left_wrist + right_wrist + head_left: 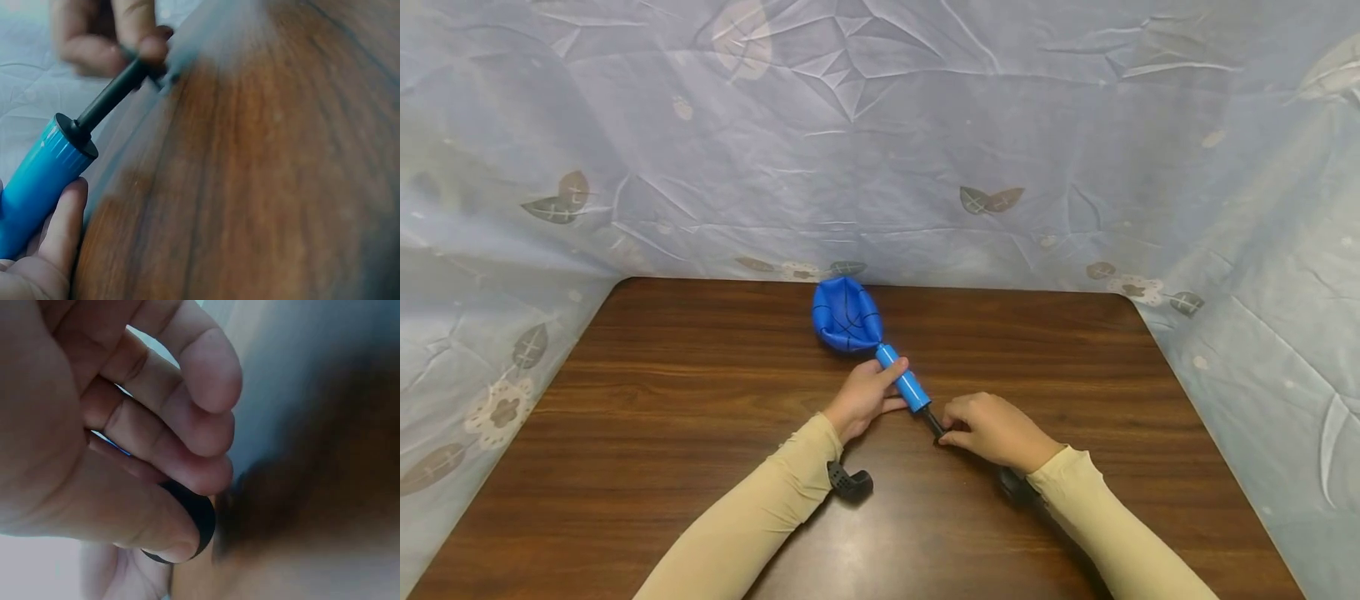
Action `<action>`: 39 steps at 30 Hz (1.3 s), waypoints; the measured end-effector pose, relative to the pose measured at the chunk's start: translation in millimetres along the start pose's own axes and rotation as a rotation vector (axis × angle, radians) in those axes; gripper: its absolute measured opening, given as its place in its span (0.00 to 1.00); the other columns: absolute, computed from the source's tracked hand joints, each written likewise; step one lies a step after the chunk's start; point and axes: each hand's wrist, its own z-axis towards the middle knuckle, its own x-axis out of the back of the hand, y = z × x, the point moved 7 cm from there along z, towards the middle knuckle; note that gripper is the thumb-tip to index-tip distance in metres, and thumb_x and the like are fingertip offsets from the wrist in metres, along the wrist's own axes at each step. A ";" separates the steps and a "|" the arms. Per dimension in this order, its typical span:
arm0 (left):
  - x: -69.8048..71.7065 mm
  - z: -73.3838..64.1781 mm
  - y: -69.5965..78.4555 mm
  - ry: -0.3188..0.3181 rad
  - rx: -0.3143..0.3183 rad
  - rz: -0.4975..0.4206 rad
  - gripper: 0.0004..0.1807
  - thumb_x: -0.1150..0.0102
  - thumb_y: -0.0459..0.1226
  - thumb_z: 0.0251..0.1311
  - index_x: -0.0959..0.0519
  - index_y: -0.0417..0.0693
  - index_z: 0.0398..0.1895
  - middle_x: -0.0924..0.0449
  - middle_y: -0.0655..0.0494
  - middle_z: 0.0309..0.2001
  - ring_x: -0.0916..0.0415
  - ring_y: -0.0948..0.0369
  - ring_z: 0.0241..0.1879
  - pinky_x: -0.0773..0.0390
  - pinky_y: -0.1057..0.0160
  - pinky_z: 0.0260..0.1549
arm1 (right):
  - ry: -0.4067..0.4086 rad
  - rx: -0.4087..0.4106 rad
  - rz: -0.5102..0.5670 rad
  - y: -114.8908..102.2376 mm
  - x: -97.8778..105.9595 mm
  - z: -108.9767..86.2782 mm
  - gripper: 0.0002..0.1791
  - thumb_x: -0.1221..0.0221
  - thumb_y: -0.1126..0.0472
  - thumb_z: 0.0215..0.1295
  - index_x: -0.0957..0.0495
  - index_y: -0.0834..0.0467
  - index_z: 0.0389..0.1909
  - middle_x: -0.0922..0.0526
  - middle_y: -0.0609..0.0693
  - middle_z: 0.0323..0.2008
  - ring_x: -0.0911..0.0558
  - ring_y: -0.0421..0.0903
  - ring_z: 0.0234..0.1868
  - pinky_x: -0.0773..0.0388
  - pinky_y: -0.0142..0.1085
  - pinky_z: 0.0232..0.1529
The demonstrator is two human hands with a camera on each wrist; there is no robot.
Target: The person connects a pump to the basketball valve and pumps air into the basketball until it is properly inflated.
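Observation:
In the head view a blue ball (846,315) with black lines lies toward the table's far edge, its sides dented and soft-looking. A hand air pump (913,392), with a blue barrel, meets the ball at its tip. My left hand (863,397) grips the barrel between thumb and fingers. The black plunger rod (107,102) sticks partly out of the barrel in the left wrist view. At its end, my right hand (996,427) pinches the black handle (203,519) between thumb and fingers. Whether a needle sits inside the ball is too small to tell.
Both hands work over a brown wood-grain table (700,400). A pale grey-blue cloth (880,150) with leaf and flower prints hangs behind it and along both sides. A black wrist mount (850,483) juts from the left sleeve.

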 end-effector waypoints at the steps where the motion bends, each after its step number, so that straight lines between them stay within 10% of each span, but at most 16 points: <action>1: 0.3 0.0 0.0 0.002 -0.001 0.005 0.28 0.50 0.42 0.81 0.37 0.29 0.71 0.25 0.30 0.62 0.23 0.43 0.63 0.19 0.47 0.59 | 0.006 -0.001 0.002 0.6 0.4 4.4 0.10 0.25 0.57 0.61 0.19 0.46 0.29 0.22 0.32 0.27 0.29 0.31 0.27 0.27 0.29 0.29; 9: -0.6 -0.1 0.2 -0.018 0.008 -0.013 0.28 0.50 0.41 0.81 0.37 0.29 0.72 0.24 0.30 0.61 0.22 0.44 0.61 0.20 0.46 0.60 | 0.009 -0.015 -0.028 -0.1 0.1 13.8 0.10 0.26 0.55 0.62 0.19 0.45 0.29 0.23 0.33 0.27 0.29 0.33 0.26 0.27 0.29 0.29; 30: -1.1 -1.7 1.4 -0.041 -0.002 -0.029 0.25 0.50 0.42 0.80 0.33 0.30 0.68 0.21 0.32 0.57 0.18 0.49 0.55 0.18 0.45 0.58 | -0.113 0.031 -0.021 -7.2 -1.6 -40.2 0.11 0.28 0.54 0.64 0.23 0.43 0.29 0.27 0.29 0.25 0.32 0.28 0.23 0.30 0.25 0.24; 39: -0.6 -0.9 -1.7 0.022 -0.031 0.049 0.25 0.48 0.42 0.80 0.32 0.30 0.67 0.21 0.33 0.59 0.18 0.47 0.57 0.16 0.50 0.55 | -0.033 0.054 -0.018 0.2 1.0 -18.8 0.09 0.26 0.54 0.61 0.18 0.44 0.29 0.21 0.29 0.27 0.29 0.27 0.24 0.27 0.25 0.25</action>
